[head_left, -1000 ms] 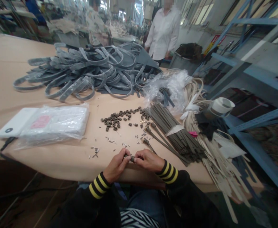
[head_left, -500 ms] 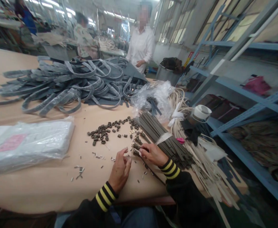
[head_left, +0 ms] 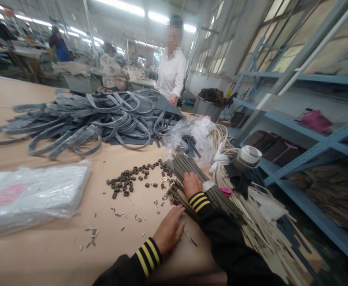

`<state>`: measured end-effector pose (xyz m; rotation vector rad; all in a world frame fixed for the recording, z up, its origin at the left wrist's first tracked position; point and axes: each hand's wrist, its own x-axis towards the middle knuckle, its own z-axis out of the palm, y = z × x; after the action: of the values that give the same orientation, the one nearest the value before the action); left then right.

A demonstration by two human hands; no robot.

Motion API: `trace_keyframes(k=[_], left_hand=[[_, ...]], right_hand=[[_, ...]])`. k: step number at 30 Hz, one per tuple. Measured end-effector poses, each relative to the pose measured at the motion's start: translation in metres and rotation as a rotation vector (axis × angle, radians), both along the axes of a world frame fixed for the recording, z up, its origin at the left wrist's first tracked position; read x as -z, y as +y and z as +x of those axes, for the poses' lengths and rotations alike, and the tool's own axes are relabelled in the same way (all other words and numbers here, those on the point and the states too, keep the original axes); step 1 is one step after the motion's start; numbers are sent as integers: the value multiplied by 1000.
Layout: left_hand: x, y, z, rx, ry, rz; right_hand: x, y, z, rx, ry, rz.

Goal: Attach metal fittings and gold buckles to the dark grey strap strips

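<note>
- Brown paper is covering the table (head_left: 43, 254). In the head view, the left hand (head_left: 170, 234) is lying flat on it, palm down. Its fingers are loose and apart, and it is holding nothing.
- I think this hand is just resting there to keep the person steady. Tiny metal bits (head_left: 117, 215) are lying scattered beside it.
- The right hand (head_left: 191, 183) is reaching out to the bundle of dark strips (head_left: 183, 165) on the right side of the table. Its fingers are bending down onto the near ends, where little buckles (head_left: 172, 190) are showing.
- I cannot tell if those fingers are pinching 1 strip or only touching them, because the back of the hand is hiding the tips.
- 1 white band (head_left: 208, 185) is going round the dark strips, probably to keep them in 1 neat bunch.
- Small dark loops (head_left: 127, 180) are sitting in 1 heap just left of the strips, likely kept close so they are easy to reach.
- Cream strips (head_left: 251, 206) are lying on the far side of the dark ones, and long grey straps (head_left: 87, 119) are piling up further back, well apart from the hands.
- 1 plastic pack (head_left: 39, 190) is lying on the left with a pink label (head_left: 7, 195). Its writing is too blurry to read, and no other words are showing clearly.
</note>
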<state>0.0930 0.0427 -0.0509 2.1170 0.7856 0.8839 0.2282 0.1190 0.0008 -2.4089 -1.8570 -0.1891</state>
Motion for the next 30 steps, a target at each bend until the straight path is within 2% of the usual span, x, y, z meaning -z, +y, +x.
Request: trace_keyframes(k=[3,7,10,13,16,19,22,25,27,30], left_hand=[[-8,-5,-13,-71,-43,-90],[-29,-6,-40,-264,-155,-421],[-50,-1,-61,-381,-358,-630],[-69,0,-79,-449,-616,-687],[-80,-4,-94,-536,-815,-739],[-76,-12,-104,-573,-849,-853],[-57,-18,-111,-612,-770,-907],[-37,-21,-115,-630,-639,-847],[-30,-23,-115,-603,-543,-790],[-30,-27,-111,-519,-410,-708]], right_hand=[[-3,0,7,-25,9,10],[-20,-15,7,-117,45,76],[-38,-42,-15,-343,70,195],[-49,-72,-46,-581,23,281],[-49,-97,-67,-686,21,284],[-39,-114,-73,-681,38,204],[-25,-128,-72,-648,73,129],[-15,-140,-73,-607,160,72],[-12,-145,-76,-596,280,26],[-9,-146,-83,-587,624,-87]])
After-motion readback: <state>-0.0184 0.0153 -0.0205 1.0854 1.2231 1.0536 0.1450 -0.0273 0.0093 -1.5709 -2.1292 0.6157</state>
